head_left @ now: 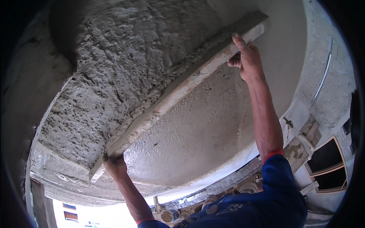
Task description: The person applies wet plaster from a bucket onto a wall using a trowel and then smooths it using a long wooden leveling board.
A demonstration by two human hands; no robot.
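A long straight wooden screed board (186, 86) lies slantwise against a plastered ceiling surface, from lower left to upper right. My left hand (116, 167) is closed round its lower left end. Near the upper right end, my right hand (246, 60) grips the board's near edge, thumb up along its face. Rough, lumpy wet plaster (110, 72) covers the surface on the far side, and a ridge of it piles along the board. Closer to me, the plaster (197, 133) is smoother and shines wet in part.
A thin pale pipe (324, 70) runs along the wall at right. Below it are wooden planks (304, 142) and a wood-framed window (329, 165). A bucket (169, 216) stands far below on boards, beside a bright opening at lower left.
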